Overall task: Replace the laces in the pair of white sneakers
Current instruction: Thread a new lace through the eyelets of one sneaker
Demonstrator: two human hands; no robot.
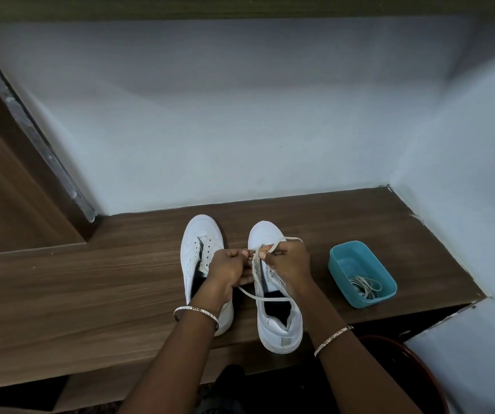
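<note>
Two white sneakers stand side by side on a wooden table (91,282), toes pointing away from me. The left sneaker (200,243) has bare eyelets and no lace. Over the right sneaker (279,324) both my hands pinch a cream lace (265,298). My left hand (230,271) holds the lace at the eyelets of the tongue. My right hand (289,262) grips the other part, which loops past the toe. A loose length of lace trails across the shoe's opening.
A teal plastic tub (342,262) sits to the right of the shoes with another lace (365,286) coiled inside. Pale walls close the table at the back and right. A dark red rounded object (419,377) lies below the table edge at lower right.
</note>
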